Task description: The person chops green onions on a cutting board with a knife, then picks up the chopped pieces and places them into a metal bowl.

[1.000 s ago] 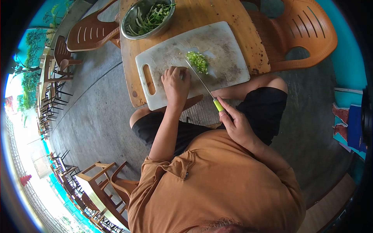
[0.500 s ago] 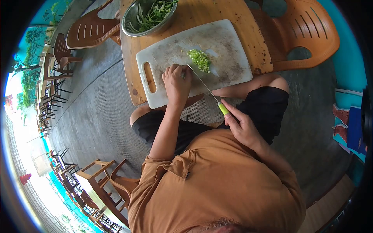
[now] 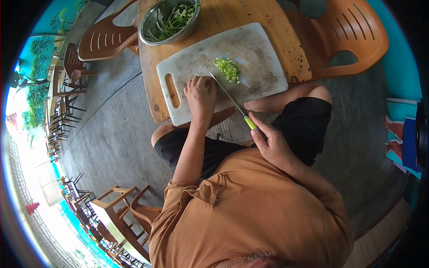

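Observation:
A white cutting board (image 3: 259, 40) with brown stains lies on the wooden table, its handle slot on the left. On its middle sits a small pile of chopped green onion (image 3: 227, 70). My left hand (image 3: 200, 97) rests on the board left of the pile, fingers curled down on a green onion piece (image 3: 208, 89) that is mostly hidden. My right hand (image 3: 273, 145) grips the bright green handle of a knife (image 3: 251, 122). The blade slants up and left, its tip on the board beside my left fingertips.
A metal bowl (image 3: 147, 37) of cut greens stands on the table (image 3: 219, 15) behind the board. Orange plastic chairs flank the table, one on the right (image 3: 357, 31) and one on the left (image 3: 107, 38). More tables and chairs line the far left.
The knife and my right hand have shifted slightly up and left. My left hand has also moved a little left, still curled on the board.

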`<move>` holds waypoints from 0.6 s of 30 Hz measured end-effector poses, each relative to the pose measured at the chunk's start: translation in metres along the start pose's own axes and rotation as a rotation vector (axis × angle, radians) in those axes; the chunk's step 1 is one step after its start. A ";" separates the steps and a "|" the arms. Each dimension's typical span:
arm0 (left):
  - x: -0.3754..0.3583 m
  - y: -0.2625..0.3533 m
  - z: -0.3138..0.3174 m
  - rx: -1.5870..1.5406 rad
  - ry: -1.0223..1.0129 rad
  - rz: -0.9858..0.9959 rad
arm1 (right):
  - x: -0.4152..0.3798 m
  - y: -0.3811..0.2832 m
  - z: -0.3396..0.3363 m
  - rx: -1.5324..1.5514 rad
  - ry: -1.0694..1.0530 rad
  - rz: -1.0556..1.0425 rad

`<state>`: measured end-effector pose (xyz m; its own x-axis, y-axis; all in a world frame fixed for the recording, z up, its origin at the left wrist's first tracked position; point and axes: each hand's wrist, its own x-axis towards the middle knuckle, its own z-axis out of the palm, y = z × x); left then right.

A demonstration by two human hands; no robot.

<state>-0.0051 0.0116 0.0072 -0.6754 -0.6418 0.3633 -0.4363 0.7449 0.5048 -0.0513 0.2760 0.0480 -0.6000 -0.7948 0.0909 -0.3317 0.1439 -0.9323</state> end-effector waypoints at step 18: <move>0.002 0.005 0.003 -0.018 0.010 0.017 | -0.004 -0.016 -0.020 0.293 -0.134 0.335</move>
<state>-0.0104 0.0147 0.0076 -0.6768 -0.6306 0.3798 -0.4135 0.7525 0.5125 -0.0579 0.2882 0.0696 -0.5336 -0.8047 -0.2604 0.0956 0.2485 -0.9639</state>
